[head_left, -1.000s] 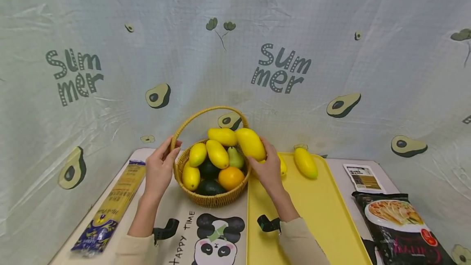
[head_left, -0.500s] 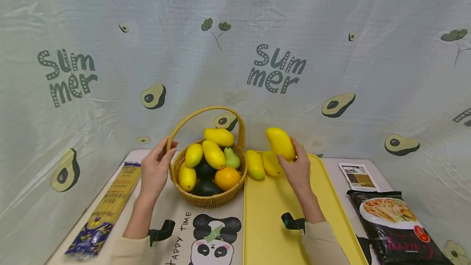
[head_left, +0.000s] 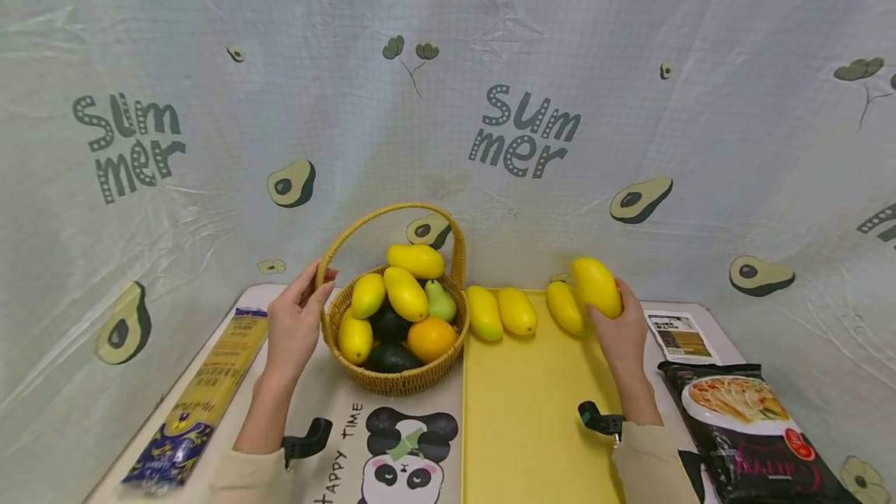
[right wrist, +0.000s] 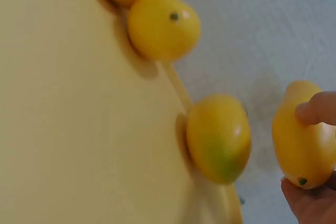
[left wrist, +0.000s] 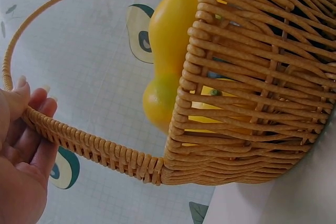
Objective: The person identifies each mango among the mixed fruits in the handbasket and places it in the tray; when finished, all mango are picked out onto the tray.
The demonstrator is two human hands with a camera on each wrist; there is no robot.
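My left hand (head_left: 297, 321) holds the left side of the handle of a wicker basket (head_left: 409, 386); in the left wrist view the thumb and fingers are round the handle (left wrist: 100, 148). Inside the basket lie several yellow mangoes (head_left: 406, 294), a green pear (head_left: 440, 302), an orange (head_left: 431, 339) and dark avocados (head_left: 392, 358). Over the far right part of a yellow tray (head_left: 521, 418), my right hand (head_left: 621, 329) grips a mango (head_left: 597, 287) in the air. Just left of it, another mango (head_left: 564, 307) lies on the tray. Two more mangoes (head_left: 484, 313) lie at the tray's far left corner.
A long pack of noodles (head_left: 203, 395) lies left of the left arm. Right of the tray are a small white packet (head_left: 680, 336) and a black food bag (head_left: 752, 434). A patterned curtain (head_left: 392, 138) hangs close behind the basket and tray.
My right hand has carried the mango from beside the basket rightward over the tray, past the mangoes lying there. The left hand keeps its hold on the basket handle.
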